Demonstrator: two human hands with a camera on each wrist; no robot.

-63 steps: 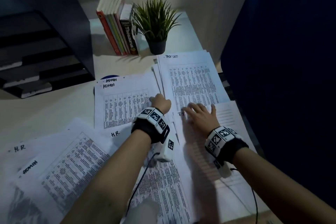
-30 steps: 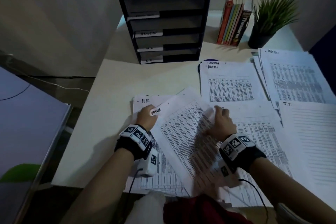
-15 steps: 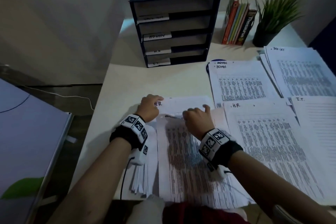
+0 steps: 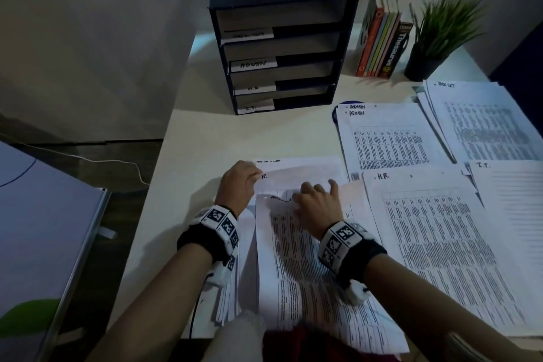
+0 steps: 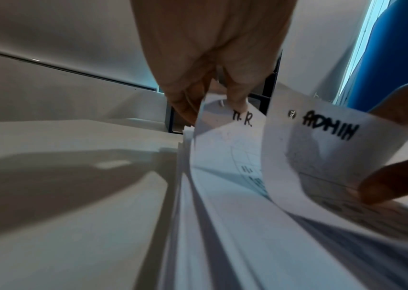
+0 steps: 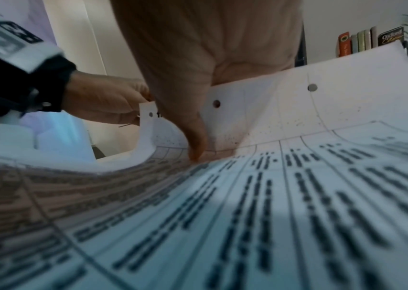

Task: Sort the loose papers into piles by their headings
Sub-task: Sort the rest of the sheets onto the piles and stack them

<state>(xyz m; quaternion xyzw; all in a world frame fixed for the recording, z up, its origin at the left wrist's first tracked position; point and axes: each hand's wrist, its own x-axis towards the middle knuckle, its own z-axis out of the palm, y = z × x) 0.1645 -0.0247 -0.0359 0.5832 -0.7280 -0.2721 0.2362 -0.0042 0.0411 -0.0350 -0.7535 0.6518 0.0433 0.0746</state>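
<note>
A pale desk (image 4: 205,138) fills the room's near corner, with grey panelling behind it and a blue partition at 3 o'clock. At 12 o'clock stands a dark tray rack (image 4: 282,47) with labelled tiers, then a row of books (image 4: 382,44) and a potted plant (image 4: 440,35) toward 1 o'clock. Sorted piles lie at 2 to 3 o'clock: the ADMIN pile (image 4: 388,138), a task-list pile (image 4: 484,126), the I.T. pile (image 4: 511,214) and the H.R. pile (image 4: 435,244). The unsorted stack (image 4: 293,273) sits at 6 o'clock. The left hand (image 4: 238,185) pinches the upper left corner of an H.R. sheet (image 5: 222,137) lying in that stack. The right hand (image 4: 317,206) curls back the top of an ADMIN sheet (image 5: 322,141), thumb beneath and fingers over it.
</note>
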